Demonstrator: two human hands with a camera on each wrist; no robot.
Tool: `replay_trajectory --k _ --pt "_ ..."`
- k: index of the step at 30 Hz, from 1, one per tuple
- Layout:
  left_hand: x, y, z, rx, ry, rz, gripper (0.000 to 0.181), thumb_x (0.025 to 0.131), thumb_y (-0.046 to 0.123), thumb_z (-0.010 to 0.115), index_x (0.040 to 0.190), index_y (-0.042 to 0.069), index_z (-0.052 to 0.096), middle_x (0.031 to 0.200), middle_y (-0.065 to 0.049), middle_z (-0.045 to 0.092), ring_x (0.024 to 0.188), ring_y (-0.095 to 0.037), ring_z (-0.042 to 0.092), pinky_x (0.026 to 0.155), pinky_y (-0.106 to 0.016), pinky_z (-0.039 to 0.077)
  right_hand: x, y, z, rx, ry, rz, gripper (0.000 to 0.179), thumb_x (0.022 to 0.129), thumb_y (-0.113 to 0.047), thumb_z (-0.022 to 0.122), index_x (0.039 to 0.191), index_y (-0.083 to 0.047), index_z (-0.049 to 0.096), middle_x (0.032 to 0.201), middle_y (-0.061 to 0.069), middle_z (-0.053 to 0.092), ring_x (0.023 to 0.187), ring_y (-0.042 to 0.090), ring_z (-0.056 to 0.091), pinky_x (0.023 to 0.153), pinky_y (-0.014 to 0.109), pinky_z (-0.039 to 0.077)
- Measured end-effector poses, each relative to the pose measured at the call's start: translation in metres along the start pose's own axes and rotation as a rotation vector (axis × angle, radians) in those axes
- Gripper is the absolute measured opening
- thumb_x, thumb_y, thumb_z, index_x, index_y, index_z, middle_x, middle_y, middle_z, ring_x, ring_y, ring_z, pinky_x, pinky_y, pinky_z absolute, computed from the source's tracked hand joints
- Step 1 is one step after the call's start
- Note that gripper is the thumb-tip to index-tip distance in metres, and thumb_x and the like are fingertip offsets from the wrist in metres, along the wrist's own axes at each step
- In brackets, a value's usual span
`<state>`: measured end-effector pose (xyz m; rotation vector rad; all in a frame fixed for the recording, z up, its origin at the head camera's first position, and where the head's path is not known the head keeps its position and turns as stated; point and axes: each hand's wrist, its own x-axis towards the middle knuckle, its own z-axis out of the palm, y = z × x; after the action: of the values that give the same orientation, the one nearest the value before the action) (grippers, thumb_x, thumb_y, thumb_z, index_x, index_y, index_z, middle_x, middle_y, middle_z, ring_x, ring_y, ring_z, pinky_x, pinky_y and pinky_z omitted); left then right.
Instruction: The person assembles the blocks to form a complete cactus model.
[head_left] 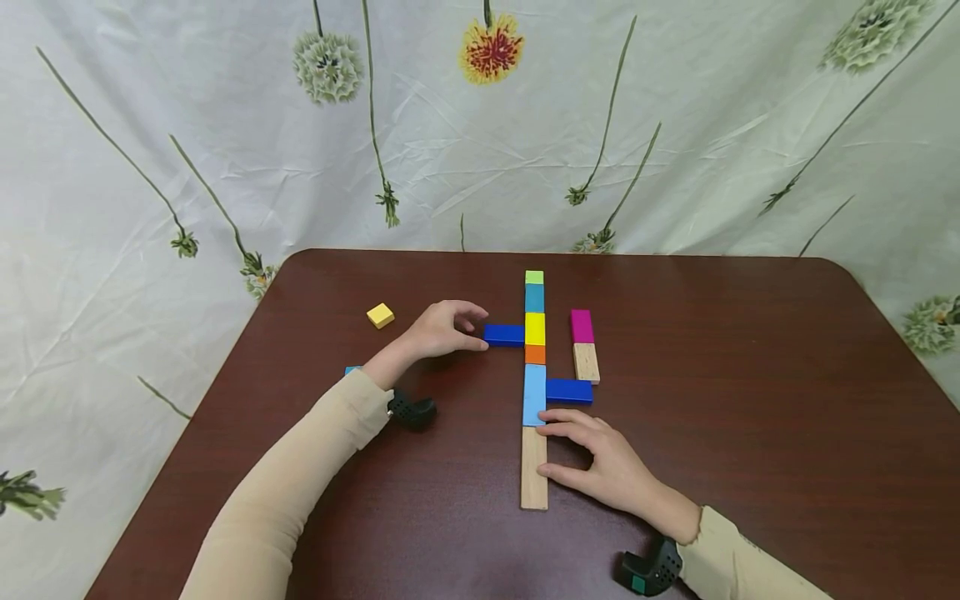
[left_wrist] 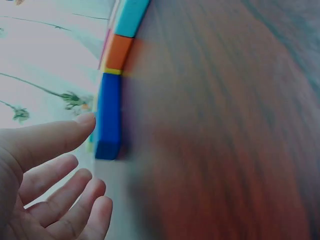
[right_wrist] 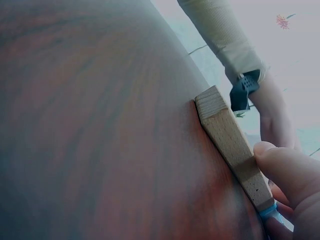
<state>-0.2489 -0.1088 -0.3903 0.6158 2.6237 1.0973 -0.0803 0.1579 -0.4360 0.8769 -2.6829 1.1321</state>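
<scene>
A straight column of flat blocks runs up the table. From the near end come a plain wooden block (head_left: pixel 534 479), a light blue block (head_left: pixel 534 392), an orange block (head_left: pixel 535 355), a yellow block (head_left: pixel 535 328), a teal block (head_left: pixel 534 297) and a green block (head_left: pixel 534 277). My left hand (head_left: pixel 447 329) holds nothing, its fingertips right at the outer end of a dark blue block (head_left: pixel 504 336) that juts left from the yellow one. My right hand (head_left: pixel 611 462) touches the column's right side, thumb at the wooden block (right_wrist: pixel 232 142), fingertips at the light blue one.
Another dark blue block (head_left: pixel 570 392) juts right from the column. Beyond it lie a magenta block (head_left: pixel 582 326) and a short wooden block (head_left: pixel 587 363), end to end. A loose yellow block (head_left: pixel 380 315) lies far left; a blue block (head_left: pixel 351 369) shows partly behind my left wrist.
</scene>
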Motion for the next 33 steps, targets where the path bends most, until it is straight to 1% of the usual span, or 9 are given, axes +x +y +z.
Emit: replay_trajectory --k 4,8,10,13,18,22,27,30,33 --pt "-0.016 0.000 -0.017 -0.003 0.005 0.038 0.051 0.077 0.024 0.078 0.122 0.005 0.061 0.119 -0.009 0.060 0.101 -0.022 0.057 0.082 -0.039 0.049 0.000 0.000 0.000 0.001 0.006 -0.008 0.042 0.079 -0.038 0.075 0.117 -0.021 0.066 0.128 -0.008 0.055 0.115 0.018 0.052 0.089 0.044 0.045" --pt "-0.036 -0.002 -0.037 -0.027 0.003 0.067 0.053 0.078 0.024 0.077 0.123 0.003 0.060 0.121 -0.013 0.059 0.103 -0.024 0.056 0.081 -0.038 0.051 0.000 0.000 -0.001 0.006 0.006 -0.006 0.043 0.079 -0.038 0.075 0.117 -0.022 0.066 0.128 -0.009 0.055 0.115 0.018 0.052 0.089 0.044 0.045" --pt "-0.045 -0.004 -0.047 -0.038 0.006 0.065 0.052 0.078 0.024 0.078 0.123 0.003 0.060 0.121 -0.014 0.059 0.104 -0.025 0.057 0.081 -0.038 0.051 0.000 0.000 -0.001 0.007 0.003 -0.002 0.043 0.079 -0.039 0.075 0.117 -0.022 0.065 0.128 -0.009 0.055 0.116 0.018 0.052 0.089 0.044 0.045" --pt "-0.060 -0.007 -0.059 -0.026 0.015 0.055 0.050 0.078 0.025 0.078 0.121 0.006 0.062 0.119 -0.013 0.060 0.105 -0.026 0.057 0.084 -0.037 0.050 0.000 0.000 0.000 0.006 0.000 0.002 0.043 0.079 -0.040 0.074 0.118 -0.022 0.065 0.128 -0.009 0.055 0.116 0.018 0.052 0.089 0.044 0.046" --pt "-0.082 -0.014 -0.075 -0.018 0.014 0.016 0.049 0.078 0.027 0.078 0.120 0.009 0.063 0.120 -0.013 0.060 0.108 -0.029 0.057 0.087 -0.038 0.049 -0.001 0.001 0.001 0.005 0.000 0.001 0.042 0.080 -0.040 0.073 0.118 -0.023 0.065 0.128 -0.010 0.054 0.116 0.018 0.052 0.089 0.044 0.046" --pt "-0.098 -0.022 -0.080 -0.022 0.009 -0.015 0.051 0.078 0.028 0.078 0.121 0.006 0.061 0.123 -0.013 0.059 0.111 -0.028 0.056 0.090 -0.041 0.048 -0.001 0.001 0.001 0.001 0.003 0.002 0.042 0.080 -0.040 0.073 0.118 -0.023 0.065 0.128 -0.010 0.054 0.116 0.019 0.052 0.089 0.045 0.046" --pt "-0.116 -0.034 -0.081 -0.038 0.000 -0.057 0.054 0.079 0.028 0.077 0.123 0.002 0.060 0.124 -0.016 0.058 0.114 -0.030 0.055 0.091 -0.041 0.048 -0.001 0.001 0.001 0.000 0.003 0.003 0.042 0.080 -0.041 0.073 0.118 -0.023 0.065 0.128 -0.010 0.054 0.116 0.018 0.051 0.089 0.044 0.045" --pt "-0.124 -0.042 -0.080 -0.056 0.003 -0.089 0.055 0.079 0.029 0.077 0.123 0.002 0.060 0.123 -0.017 0.058 0.114 -0.032 0.054 0.091 -0.042 0.048 -0.001 0.001 0.001 0.000 0.002 0.001 0.043 0.080 -0.040 0.074 0.118 -0.022 0.065 0.128 -0.009 0.054 0.116 0.018 0.051 0.090 0.044 0.045" --pt "-0.129 -0.050 -0.078 -0.047 0.011 -0.101 0.054 0.079 0.028 0.077 0.122 0.003 0.060 0.123 -0.017 0.058 0.114 -0.032 0.054 0.091 -0.043 0.048 -0.001 0.000 0.001 -0.003 0.000 0.000 0.043 0.080 -0.040 0.074 0.117 -0.022 0.065 0.128 -0.009 0.055 0.116 0.018 0.051 0.090 0.044 0.045"
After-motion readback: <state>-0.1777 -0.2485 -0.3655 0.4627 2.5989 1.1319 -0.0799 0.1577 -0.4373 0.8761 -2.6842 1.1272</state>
